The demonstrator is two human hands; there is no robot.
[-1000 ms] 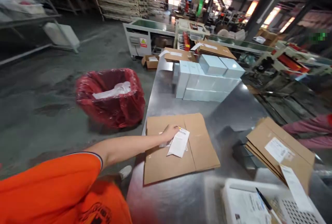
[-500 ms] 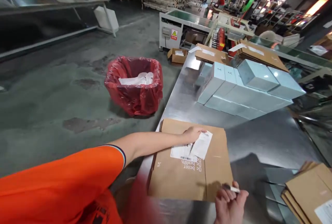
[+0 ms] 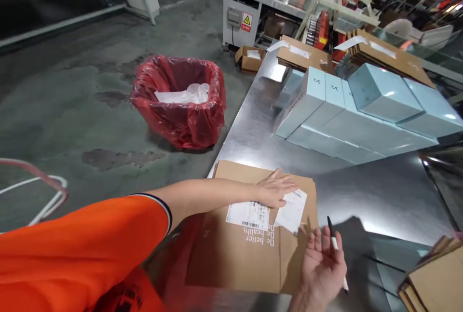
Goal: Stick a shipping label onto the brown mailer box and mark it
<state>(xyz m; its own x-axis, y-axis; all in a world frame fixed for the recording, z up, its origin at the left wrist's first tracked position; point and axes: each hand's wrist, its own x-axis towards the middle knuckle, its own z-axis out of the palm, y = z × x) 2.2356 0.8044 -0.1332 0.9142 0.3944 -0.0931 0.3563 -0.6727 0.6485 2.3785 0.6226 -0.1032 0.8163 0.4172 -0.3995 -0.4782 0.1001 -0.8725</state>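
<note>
My left hand (image 3: 274, 189) lies flat with fingers spread on a stack of flattened cardboard boxes (image 3: 231, 264), which bears white upside-down print. Under and beside its palm is a printed shipping label (image 3: 249, 214). A second white paper slip (image 3: 292, 210) lies on the cardboard to the right of the fingers. My right hand (image 3: 321, 261) is turned palm up over the stack's right edge. Between its thumb and fingers sits a slim white pen (image 3: 334, 243) with black ends, its upper tip pointing away from me.
Pale blue boxes (image 3: 336, 114) are stacked on the metal table (image 3: 249, 124), with flat cardboard (image 3: 306, 54) behind them. More folded cardboard (image 3: 437, 273) sits at the lower right. A bin with a red liner (image 3: 181, 121), holding white paper, stands on the floor to the left.
My left hand has gone from gripping the paper slip to resting flat on the cardboard. My right hand has opened out palm up, showing the pen. The view has tilted down.
</note>
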